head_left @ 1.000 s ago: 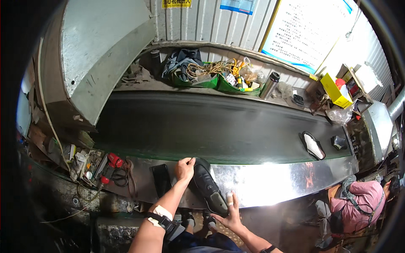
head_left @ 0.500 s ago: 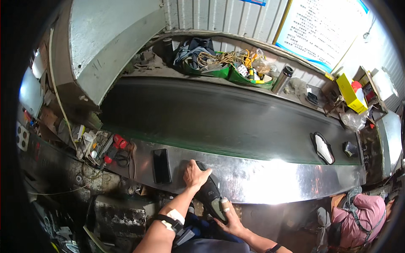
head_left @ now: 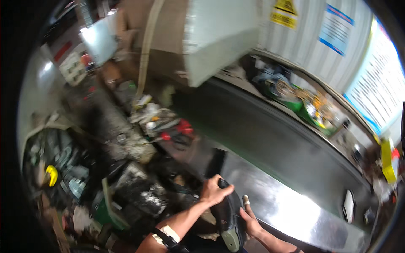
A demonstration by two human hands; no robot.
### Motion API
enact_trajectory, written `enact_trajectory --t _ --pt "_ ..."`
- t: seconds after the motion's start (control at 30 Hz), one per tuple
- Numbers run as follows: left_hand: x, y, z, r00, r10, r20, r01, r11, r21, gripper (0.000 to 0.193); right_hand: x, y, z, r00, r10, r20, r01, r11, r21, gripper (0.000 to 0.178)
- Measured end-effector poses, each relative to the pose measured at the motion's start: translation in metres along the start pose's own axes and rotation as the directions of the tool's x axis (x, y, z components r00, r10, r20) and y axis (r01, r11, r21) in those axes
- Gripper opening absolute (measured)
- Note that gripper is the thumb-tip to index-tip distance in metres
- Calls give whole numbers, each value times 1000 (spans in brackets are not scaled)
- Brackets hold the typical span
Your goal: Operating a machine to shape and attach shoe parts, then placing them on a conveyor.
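Note:
My left hand [head_left: 216, 192] is closed round the upper end of a black shoe [head_left: 228, 213], its thumb lying across the top. The shoe stands tilted in front of my body, with a grey-green patch [head_left: 231, 239] at its lower end. Close along the shoe's right side is my right hand [head_left: 254, 225], open, with a taped finger stretched up and the thumb apart from it. Whether that thumb touches the shoe I cannot tell. Just beyond my left hand, a black phone [head_left: 216, 162] lies on the metal ledge [head_left: 253, 179].
Beyond the ledge runs a dark conveyor belt [head_left: 270, 130], with a white-lined shoe piece [head_left: 348, 205] at its right end. Red-handled tools [head_left: 183, 126] clutter the ledge's left end. A bin of scraps [head_left: 63, 164] stands at the left. Green trays [head_left: 295, 107] sit behind the belt.
The view has swung left and blurred. The shoe has turned more upright, its lower end nearer my body. My right hand has come off the lower end to the shoe's right side and opened.

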State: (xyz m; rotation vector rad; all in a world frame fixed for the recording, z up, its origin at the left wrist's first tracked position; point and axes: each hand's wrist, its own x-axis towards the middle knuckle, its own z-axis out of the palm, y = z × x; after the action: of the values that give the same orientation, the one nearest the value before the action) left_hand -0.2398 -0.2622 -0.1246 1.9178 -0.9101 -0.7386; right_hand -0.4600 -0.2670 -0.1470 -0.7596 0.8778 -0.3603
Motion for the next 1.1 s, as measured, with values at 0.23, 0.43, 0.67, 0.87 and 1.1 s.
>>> enact_trajectory --t 0.23,0.43,0.67,0.87,1.1 --pt "-83 -19 -166 873 -81 -480 64 997 -52 43 3 12 141 927 -170 333 234 959 -162 58" --pt "-191 -69 -334 529 -286 -799 97 956 -278 53 5 71 301 774 -44 632 317 891 -325 37" --pt "-301 -129 -439 435 -459 -775 -220 780 -586 31 -7 118 453 710 125 693 77 964 -253 32" --pt "-339 -149 -443 606 -565 -560 -350 443 -825 29 -2 153 536 738 99 667 -50 995 -92 41" --pt "-320 -187 -486 613 -585 -531 -326 425 -844 18 17 166 588 826 102 554 -40 991 -124 57"
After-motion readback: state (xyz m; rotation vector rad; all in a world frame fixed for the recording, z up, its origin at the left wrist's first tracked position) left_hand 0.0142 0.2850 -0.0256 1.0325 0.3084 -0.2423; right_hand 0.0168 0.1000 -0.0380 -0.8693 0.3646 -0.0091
